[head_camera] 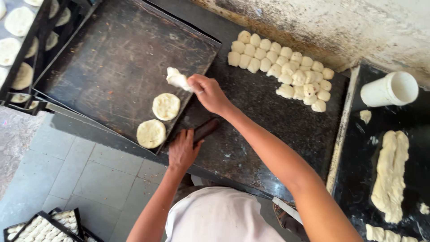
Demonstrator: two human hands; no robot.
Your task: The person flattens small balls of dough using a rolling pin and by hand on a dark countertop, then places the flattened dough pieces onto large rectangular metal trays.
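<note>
Rack: a dark metal rack (27, 49) at the upper left of the frame carries pale round flattened dough discs.
Crate: a black crate (42, 226) of small dough pieces sits on the grey tiled floor (89, 175) at the lower left.
Tray: a large dark, worn metal baking tray (121, 58) lies tilted across the upper left-centre, its lower corner over the counter edge.
Discs: two pale round flattened dough discs (159, 119) lie near the tray's lower right edge, one just above the other.
Left hand (182, 150): at lower centre, fingers wrapped around a short dark wooden rolling pin (207, 129) that rests on the dark speckled stone counter (268, 130).
Right hand (208, 93): at centre, fingers pinched shut on a soft white piece of dough (177, 79) hanging over the tray's right edge, above the discs.
Dough balls: a cluster of small pale dough balls (282, 67) sits on the counter at upper right-centre, well apart from both hands.
Cup: a white plastic cup (389, 88) lies on its side at upper right.
Dough strip: a long pale roll of dough (392, 175) stretches down the right edge.
</note>
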